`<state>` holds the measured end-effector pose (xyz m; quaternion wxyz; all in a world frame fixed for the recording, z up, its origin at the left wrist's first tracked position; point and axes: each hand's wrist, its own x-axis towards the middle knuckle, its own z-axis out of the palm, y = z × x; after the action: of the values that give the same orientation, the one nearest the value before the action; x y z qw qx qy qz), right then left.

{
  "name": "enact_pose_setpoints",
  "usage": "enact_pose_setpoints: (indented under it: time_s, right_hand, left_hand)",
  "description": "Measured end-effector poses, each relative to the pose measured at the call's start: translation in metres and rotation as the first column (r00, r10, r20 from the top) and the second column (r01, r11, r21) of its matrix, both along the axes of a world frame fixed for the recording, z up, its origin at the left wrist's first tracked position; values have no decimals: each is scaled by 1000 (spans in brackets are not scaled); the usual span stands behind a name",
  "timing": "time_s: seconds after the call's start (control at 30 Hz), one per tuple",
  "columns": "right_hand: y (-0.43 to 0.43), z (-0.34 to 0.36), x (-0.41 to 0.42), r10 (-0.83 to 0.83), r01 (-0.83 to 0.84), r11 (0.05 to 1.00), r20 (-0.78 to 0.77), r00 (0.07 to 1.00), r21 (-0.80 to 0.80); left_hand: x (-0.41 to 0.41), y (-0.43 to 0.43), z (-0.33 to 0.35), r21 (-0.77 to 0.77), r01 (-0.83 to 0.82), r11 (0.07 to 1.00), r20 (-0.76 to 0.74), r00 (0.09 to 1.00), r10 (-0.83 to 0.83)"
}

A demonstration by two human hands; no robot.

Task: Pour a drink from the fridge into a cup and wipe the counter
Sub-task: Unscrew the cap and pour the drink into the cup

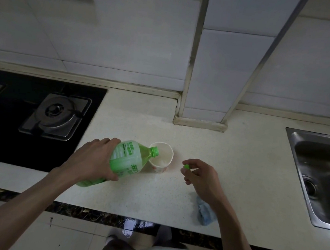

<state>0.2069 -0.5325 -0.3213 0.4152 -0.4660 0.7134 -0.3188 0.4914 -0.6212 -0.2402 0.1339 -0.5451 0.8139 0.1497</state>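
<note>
As my left hand (93,158) grips the bottle (129,162) over the paper cup (158,168), right hand (203,179) pinches its cap (186,166).
Label (125,151) illegible to me; speckled counter (237,163).

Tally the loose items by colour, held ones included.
Green: 2, bottle and cap
White: 1, cup
Blue: 1, cloth
Total: 4

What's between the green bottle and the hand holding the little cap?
In the head view, a paper cup stands between the bottle and the right hand pinching the cap.
</note>
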Motion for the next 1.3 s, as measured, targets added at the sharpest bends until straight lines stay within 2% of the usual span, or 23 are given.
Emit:
enact_pose_setpoints:
  time_s: [0.77,1.3]
  right_hand:
    - [-11,-7,-1,-5,5,1000,34,999,16]
    - [-19,-8,3,12,-13,1000,33,999,17]
  left_hand:
    - [3,-10,-2,12,0,1000,-22,1000,0]
    - [6,-17,1,1,-1,1000,16,1000,1]
